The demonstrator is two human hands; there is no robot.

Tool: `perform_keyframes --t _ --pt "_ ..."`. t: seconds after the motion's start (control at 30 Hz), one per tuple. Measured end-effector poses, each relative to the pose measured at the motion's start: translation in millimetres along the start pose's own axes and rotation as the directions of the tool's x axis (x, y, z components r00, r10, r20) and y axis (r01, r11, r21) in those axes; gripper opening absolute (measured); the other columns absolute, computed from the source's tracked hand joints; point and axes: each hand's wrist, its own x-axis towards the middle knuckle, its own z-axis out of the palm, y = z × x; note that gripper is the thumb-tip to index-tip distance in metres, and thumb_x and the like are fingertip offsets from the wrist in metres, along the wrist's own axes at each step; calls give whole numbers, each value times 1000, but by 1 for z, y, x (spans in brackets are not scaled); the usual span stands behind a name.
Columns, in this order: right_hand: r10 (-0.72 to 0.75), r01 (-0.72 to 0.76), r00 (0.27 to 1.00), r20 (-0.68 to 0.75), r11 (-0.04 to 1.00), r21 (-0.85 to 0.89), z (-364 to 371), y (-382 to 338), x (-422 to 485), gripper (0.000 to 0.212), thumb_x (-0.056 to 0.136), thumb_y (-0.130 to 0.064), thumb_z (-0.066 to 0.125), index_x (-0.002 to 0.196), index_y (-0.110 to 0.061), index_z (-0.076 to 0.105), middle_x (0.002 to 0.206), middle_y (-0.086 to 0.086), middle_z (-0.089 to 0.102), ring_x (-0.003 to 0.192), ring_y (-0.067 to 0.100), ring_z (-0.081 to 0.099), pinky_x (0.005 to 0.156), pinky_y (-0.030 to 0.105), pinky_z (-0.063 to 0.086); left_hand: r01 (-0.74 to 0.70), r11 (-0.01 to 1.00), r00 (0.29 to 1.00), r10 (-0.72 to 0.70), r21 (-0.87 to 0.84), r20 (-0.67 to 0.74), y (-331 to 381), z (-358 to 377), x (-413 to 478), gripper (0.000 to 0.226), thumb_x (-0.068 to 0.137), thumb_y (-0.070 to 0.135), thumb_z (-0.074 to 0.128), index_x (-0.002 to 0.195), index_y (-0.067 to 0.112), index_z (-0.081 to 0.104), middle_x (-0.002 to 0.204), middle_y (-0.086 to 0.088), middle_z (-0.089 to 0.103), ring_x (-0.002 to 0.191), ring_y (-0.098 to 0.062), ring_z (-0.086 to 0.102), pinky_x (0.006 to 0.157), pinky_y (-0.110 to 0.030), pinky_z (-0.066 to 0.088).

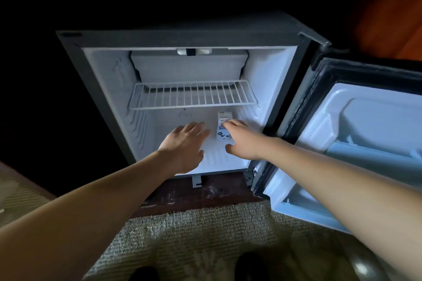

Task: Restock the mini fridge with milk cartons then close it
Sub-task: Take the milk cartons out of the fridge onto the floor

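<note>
The mini fridge [109, 80] stands open, lit white inside. One small white and blue milk carton [222, 131] stands upright on the fridge floor at the right, below the wire shelf [191, 96]. My right hand [242, 141] reaches in beside the carton, its straight fingers touching the carton's upper right side. Spread flat, my left hand [185, 143] hovers over the bare fridge floor left of the carton and holds nothing. The fridge door [365, 134] is swung wide to the right.
A freezer box [189, 66] sits at the top of the fridge. The door's inner shelves [370, 155] hold nothing visible. A dark wooden base [205, 194] lies under the fridge, with carpet [205, 235] in front. My shoes [249, 267] show at the bottom edge. The surroundings are dark.
</note>
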Motion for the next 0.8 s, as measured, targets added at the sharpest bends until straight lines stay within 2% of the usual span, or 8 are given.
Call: perform_keyframes --t 0.13,0.27,0.37,0.43,0.5,0.6,0.7,0.8 --pt "-3 3 1000 -6 1000 -31 19 14 42 69 92 -30 60 150 -9 29 162 3 19 149 24 18 116 47 30 66 991 996 -72 -117 -46 -14 32 18 59 100 30 48 154 23 27 164 4 19 149 -15 16 117 -32 18" --pt "8 -6 1000 12 995 -95 38 21 64 80 94 -27 59 158 -11 14 167 4 1 154 25 0 124 46 13 88 986 996 -89 -139 -3 -26 57 23 55 99 28 47 152 24 30 163 4 23 149 -15 18 118 -33 18" --pt "46 -49 999 -22 986 -156 47 24 72 81 91 -20 61 156 -12 14 167 4 -6 151 31 7 120 48 23 111 983 994 -109 -144 23 -34 66 26 53 100 28 46 151 23 32 162 3 26 149 -16 20 119 -35 19" --pt "38 -52 996 -76 980 -190 51 24 78 82 89 -17 64 155 -11 16 166 7 -1 149 32 11 118 47 25 123 981 992 -121 -151 21 -37 69 28 52 100 28 46 151 23 33 162 3 27 148 -17 22 119 -35 19" --pt "12 -48 987 -162 974 -221 52 24 83 83 86 -15 68 154 -8 20 161 12 16 146 33 19 116 43 27 121 981 993 -119 -149 27 -37 72 31 52 100 28 46 151 23 35 161 4 29 148 -16 23 119 -35 19" --pt "-9 -80 960 -280 949 -306 53 25 91 83 81 -16 73 149 -6 27 141 14 39 132 34 34 107 39 34 103 985 994 -98 -135 47 -34 77 33 51 100 28 46 150 23 36 160 3 31 147 -16 23 119 -35 19" --pt "5 -111 959 -285 928 -356 57 23 92 74 81 -19 74 142 -4 36 136 15 39 126 35 37 102 38 38 83 990 996 -78 -113 51 -30 79 32 49 100 28 46 149 22 38 157 2 34 146 -16 26 119 -35 22" --pt "2 -124 959 -285 902 -413 57 21 89 55 84 -13 70 132 -4 46 136 15 39 128 34 37 99 38 40 76 991 997 -72 -111 39 -27 78 33 46 99 28 48 144 22 42 153 3 41 142 -16 31 116 -35 25"
